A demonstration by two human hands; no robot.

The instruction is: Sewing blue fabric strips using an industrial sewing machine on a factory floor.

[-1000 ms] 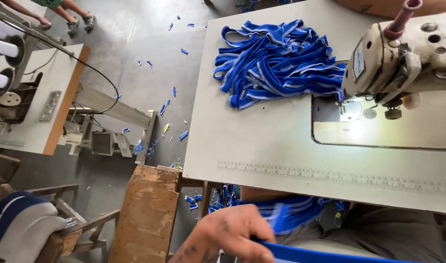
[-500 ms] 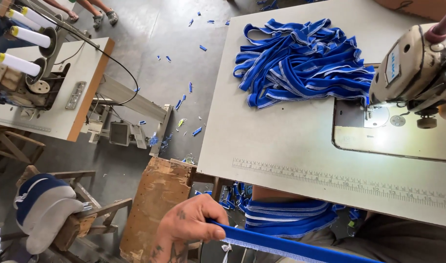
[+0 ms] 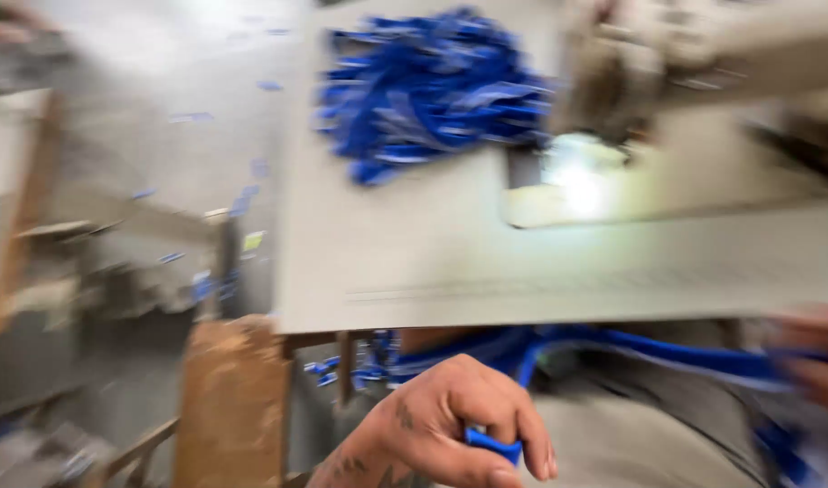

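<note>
Left hand [image 3: 450,425]: nearest the camera, below the table edge, curled into a fist and clamped on the end of a blue strap [image 3: 493,445], presumably so the strip can be drawn taut across the lap.

Right hand [image 3: 816,357]: blurred at the right edge, touching the same strap where it runs rightward; its closure cannot be told.

Wooden crate [image 3: 233,398]: beside the left hand, on the floor.

Sewing table [image 3: 414,262]: pale top, set above the lap.

Sewing machine [image 3: 703,63]: far right, lamp lit over its plate.

Strap pile [image 3: 432,90]: heaped left of the machine, within reach.
</note>
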